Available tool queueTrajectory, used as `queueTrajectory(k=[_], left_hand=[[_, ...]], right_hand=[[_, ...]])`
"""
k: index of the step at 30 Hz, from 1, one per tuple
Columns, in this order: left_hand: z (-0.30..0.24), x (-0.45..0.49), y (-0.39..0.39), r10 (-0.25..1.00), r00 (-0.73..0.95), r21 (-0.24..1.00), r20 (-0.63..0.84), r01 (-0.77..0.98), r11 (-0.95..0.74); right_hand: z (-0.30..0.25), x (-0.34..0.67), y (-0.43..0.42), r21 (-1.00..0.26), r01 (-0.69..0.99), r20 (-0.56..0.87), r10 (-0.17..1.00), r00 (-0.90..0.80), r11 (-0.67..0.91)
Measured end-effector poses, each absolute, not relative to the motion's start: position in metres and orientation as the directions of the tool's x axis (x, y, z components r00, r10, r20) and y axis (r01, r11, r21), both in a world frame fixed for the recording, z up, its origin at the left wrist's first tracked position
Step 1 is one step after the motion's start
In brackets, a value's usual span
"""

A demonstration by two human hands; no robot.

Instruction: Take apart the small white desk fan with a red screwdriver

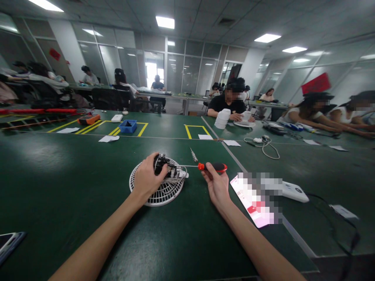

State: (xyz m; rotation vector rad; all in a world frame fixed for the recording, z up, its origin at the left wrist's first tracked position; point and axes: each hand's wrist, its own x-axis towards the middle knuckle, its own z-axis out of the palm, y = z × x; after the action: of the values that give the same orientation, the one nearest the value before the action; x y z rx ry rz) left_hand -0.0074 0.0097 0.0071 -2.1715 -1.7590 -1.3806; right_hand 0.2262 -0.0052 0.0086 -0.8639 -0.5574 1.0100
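On the green table lies a round white fan grille point(164, 197) with a black motor assembly point(160, 160) and loose wires on top. My left hand point(149, 173) is closed around the motor assembly, steadying it over the grille. My right hand point(216, 181) grips the red and black handle of a screwdriver point(212, 167). Its shaft points left, and the tip reaches the white and metal parts beside the motor; exact contact is hidden. A second, small screwdriver point(193, 155) with a clear handle lies just beyond the grille.
A lit phone point(249, 203) and a white power bank point(293, 191) lie at right. Another phone point(10, 242) is at the left edge. Farther back are a blue bin point(128, 126), an orange and black tool point(88, 119) and a coiled cable point(271, 150). A co-worker point(228, 99) sits opposite.
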Motion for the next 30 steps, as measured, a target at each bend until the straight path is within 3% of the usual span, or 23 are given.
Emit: queueTrajectory(k=[8, 19, 30], left_hand=[[0.0110, -0.0058, 0.0086, 0.801, -0.069, 0.539, 0.594, 0.774, -0.333], [0.0071, -0.0059, 0.0104, 0.792, -0.102, 0.558, 0.602, 0.764, -0.325], [0.0069, -0.0058, 0.0111, 0.788, -0.092, 0.551, 0.608, 0.764, -0.336]], right_hand=[[0.0052, 0.2269, -0.0032, -0.778, -0.559, 0.027, 0.904, 0.427, 0.287], [0.0092, 0.2263, -0.0058, -0.835, -0.494, 0.025, 0.914, 0.405, 0.241], [0.0058, 0.2247, -0.0040, -0.731, -0.652, -0.067, 0.930, 0.361, 0.200]])
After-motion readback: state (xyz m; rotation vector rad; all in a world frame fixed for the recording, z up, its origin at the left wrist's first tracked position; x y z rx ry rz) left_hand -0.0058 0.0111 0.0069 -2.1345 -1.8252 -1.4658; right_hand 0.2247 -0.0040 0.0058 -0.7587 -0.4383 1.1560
